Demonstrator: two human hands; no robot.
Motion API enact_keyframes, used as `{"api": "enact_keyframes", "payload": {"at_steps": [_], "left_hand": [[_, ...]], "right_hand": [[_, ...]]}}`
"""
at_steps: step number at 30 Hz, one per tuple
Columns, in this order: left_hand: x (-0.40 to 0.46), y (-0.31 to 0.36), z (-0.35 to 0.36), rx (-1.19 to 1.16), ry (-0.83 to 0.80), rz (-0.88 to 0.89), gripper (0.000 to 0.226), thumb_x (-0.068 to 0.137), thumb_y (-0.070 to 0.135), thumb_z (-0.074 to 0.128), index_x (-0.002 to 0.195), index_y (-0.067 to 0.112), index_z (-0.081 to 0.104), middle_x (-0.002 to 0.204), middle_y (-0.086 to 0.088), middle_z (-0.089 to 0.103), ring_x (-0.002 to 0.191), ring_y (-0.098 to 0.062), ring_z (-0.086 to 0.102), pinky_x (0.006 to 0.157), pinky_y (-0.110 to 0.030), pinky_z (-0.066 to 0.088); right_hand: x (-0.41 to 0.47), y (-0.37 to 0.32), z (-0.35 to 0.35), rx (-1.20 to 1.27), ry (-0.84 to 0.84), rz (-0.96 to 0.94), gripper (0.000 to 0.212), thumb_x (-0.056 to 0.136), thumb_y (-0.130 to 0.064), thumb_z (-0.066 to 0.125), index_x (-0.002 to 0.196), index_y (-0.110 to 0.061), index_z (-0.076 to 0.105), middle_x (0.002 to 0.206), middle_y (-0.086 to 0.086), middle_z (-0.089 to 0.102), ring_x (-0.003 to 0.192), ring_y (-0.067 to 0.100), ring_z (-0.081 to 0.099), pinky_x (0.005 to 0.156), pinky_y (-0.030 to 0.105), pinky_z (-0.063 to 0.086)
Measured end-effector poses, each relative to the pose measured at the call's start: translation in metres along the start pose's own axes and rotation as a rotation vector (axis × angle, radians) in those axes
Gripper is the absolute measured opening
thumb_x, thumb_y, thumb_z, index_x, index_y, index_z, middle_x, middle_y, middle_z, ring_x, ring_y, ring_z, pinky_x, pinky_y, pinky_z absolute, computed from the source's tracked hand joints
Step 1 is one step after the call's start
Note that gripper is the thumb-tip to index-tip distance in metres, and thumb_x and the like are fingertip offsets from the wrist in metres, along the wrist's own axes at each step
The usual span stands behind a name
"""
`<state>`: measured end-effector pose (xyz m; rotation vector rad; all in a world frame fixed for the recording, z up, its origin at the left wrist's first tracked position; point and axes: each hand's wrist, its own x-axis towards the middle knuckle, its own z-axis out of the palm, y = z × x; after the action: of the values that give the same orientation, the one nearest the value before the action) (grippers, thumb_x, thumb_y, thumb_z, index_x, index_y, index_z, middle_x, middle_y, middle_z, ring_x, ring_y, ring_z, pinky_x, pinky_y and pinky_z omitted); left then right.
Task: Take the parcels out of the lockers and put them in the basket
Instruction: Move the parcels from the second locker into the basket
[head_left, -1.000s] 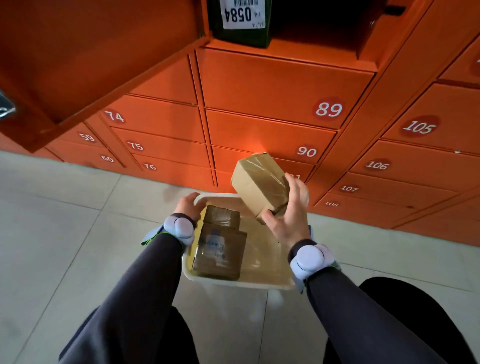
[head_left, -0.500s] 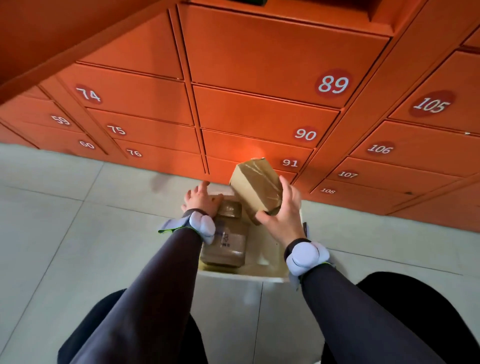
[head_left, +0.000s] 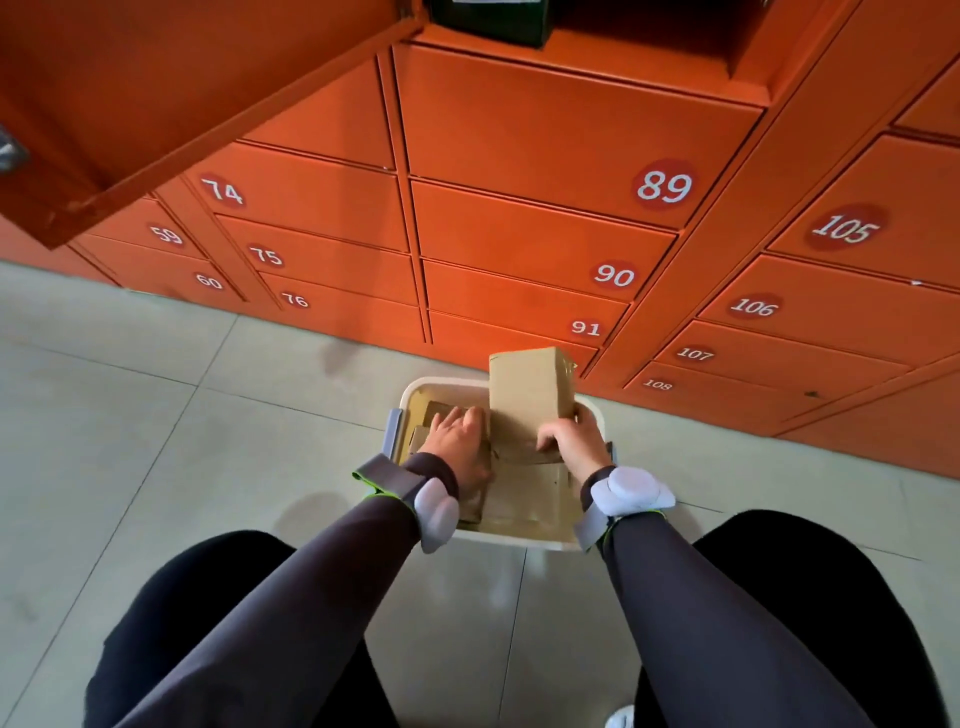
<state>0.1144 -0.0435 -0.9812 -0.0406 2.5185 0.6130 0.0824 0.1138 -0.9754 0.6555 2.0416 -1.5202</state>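
Orange numbered lockers (head_left: 540, 244) line the wall above a white basket (head_left: 415, 395) on grey tiles. At twelve o'clock the right hand (head_left: 571, 441) clamps an upright cardboard parcel (head_left: 530, 389), seating it, while the left hand (head_left: 457, 434), fingers flat, presses packed parcels (head_left: 475, 501) aside, likely making room.

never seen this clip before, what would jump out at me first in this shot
The wall of orange lockers with white numbers fills the upper half, one door hanging open at top left. Below it, a white basket sits on the pale tiled floor, where the right hand stands a tall brown parcel on end. The left hand rests on darker taped parcels already lying inside.
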Motion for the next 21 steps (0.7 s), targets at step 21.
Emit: {"api": "enact_keyframes", "payload": {"at_steps": [21], "left_hand": [[0.01, -0.001, 0.005, 0.061, -0.101, -0.034, 0.048, 0.08, 0.012, 0.044, 0.123, 0.032, 0.049, 0.137, -0.001, 0.05, 0.138, -0.024, 0.026, 0.108, -0.065, -0.015]], "right_hand": [[-0.004, 0.04, -0.013, 0.053, -0.443, 0.237, 0.055, 0.08, -0.052, 0.059, 0.123, -0.019, 0.048, 0.116, 0.005, 0.06, 0.104, 0.02, 0.057, 0.086, 0.043, 0.051]]}}
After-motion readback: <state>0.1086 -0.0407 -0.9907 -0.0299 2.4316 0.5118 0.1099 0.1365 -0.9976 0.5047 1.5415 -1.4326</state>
